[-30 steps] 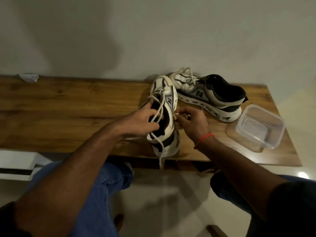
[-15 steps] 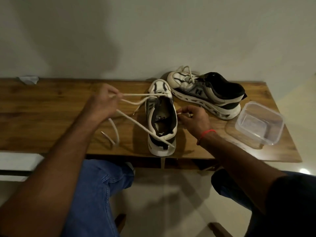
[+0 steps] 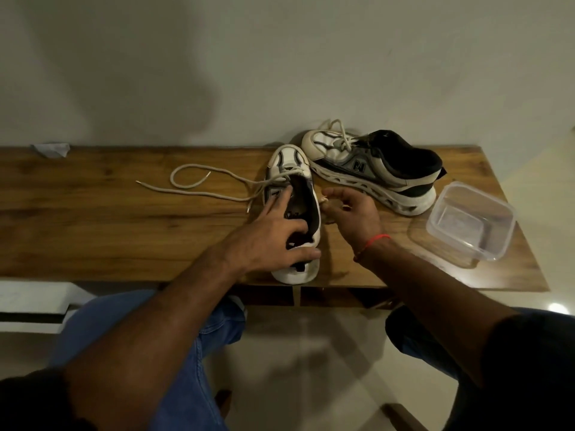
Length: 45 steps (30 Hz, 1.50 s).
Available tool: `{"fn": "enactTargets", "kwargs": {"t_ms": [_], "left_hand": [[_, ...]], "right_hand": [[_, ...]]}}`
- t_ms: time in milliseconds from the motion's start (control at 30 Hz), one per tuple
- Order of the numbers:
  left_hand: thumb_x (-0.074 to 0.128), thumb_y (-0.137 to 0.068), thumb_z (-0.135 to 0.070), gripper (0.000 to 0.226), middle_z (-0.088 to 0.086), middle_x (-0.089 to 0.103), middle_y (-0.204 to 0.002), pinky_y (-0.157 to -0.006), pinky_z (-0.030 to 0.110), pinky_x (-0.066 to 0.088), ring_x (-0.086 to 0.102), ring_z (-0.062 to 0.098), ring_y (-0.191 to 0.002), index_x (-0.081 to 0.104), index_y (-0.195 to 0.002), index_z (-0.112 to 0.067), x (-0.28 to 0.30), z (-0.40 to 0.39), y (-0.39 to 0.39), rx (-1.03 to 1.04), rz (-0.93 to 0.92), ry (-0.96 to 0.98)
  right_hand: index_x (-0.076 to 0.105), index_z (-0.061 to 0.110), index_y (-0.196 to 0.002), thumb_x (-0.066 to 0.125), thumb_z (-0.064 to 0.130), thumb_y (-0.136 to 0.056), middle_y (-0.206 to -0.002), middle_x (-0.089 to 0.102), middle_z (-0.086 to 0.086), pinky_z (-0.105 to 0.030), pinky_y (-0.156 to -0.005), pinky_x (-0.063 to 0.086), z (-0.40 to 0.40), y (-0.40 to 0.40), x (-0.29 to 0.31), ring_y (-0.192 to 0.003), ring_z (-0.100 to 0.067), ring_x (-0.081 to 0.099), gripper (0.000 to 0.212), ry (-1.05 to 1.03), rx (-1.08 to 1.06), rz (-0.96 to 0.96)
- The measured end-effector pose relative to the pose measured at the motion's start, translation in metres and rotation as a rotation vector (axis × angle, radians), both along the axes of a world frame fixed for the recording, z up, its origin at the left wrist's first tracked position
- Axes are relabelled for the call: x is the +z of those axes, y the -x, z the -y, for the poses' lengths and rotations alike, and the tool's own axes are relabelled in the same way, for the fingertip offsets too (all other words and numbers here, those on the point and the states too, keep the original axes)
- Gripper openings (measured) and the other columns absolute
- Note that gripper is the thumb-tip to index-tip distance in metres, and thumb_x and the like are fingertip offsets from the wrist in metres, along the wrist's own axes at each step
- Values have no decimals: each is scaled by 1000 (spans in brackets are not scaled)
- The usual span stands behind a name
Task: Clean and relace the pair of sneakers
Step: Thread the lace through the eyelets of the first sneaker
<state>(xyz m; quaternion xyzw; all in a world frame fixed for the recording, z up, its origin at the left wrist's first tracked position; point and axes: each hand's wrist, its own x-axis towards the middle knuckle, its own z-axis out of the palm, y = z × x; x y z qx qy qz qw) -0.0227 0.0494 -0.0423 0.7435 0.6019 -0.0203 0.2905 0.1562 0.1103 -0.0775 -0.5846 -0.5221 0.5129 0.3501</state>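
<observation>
sneakers: 2, both on the table (image 3: 124, 231), toes toward the wall.
near sneaker (image 3: 291, 169): upright at the table's front edge, heel at the edge, tongue area open and dark.
far sneaker (image 3: 373, 169): on its side behind and to the right, sole facing the person, toe close to the near one's toe, lace bunched at its toe.
loose lace (image 3: 199, 189): 1, cream, runs from the near sneaker's front eyelets out to the left across the table, loops once, both tips lying free.
hands: 2.
left hand (image 3: 270, 237): grip wide open, fingers spread and laid over the near sneaker's opening, forefinger on the tongue area, thumb across the heel collar. Holds no lace.
right hand (image 3: 354, 213): just right of the near sneaker, fingers loosely curled; thumb and forefinger seem to pinch a small pale bit against the shoe's right side. Cannot tell what it is.
lace vs grip: lace lies well left of both hands, untouched.
container (image 3: 471, 220): 1, clear plastic, right end of table, no lid on it.
paper scrap (image 3: 51, 149): 1, crumpled, far left by the wall.
wristband (image 3: 373, 242): 1, red, right wrist.
</observation>
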Motion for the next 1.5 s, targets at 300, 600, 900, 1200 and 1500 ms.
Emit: {"fn": "enactTargets", "kwargs": {"t_ms": [300,600,900,1200,1500], "left_hand": [[50,-91,-62,28,-5,17,-164,-114,54,41,34,26,-144,68,-94,-40,1,-8,4,308,594,-122],[39,-109,-25,25,9,52,-145,-87,10,45,59,-2,-111,62,-118,-29,21,-14,7,498,947,-197],[41,-109,-30,32,3,58,-143,-102,21,48,58,7,-125,58,-135,-21,21,-17,16,503,983,-176],[38,-98,-65,42,4,16,-167,-120,55,29,21,27,-153,68,-102,-36,7,-17,16,272,437,-237],[56,-99,-47,23,1,34,-154,-105,44,47,42,20,-137,63,-111,-28,10,-11,9,222,288,-157]], "right_hand": [[73,21,-105,66,10,-93,-103,73,2,-42,-88,59,12,4,24,-100,-12,70,17,-283,127,-68],[75,5,-97,62,-6,-85,-109,69,-9,-28,-91,50,50,14,48,-103,-22,62,20,-1028,697,226],[76,14,-98,65,4,-90,-104,67,7,-24,-78,54,8,-6,40,-92,-4,63,18,-731,193,222],[76,7,-87,69,-2,-84,-84,76,-4,-26,-72,57,14,-7,66,-83,-15,72,11,-289,266,-134],[70,12,-83,61,2,-89,-80,73,-3,-21,-59,54,-4,-16,42,-73,-14,71,15,-3,237,148]]}}
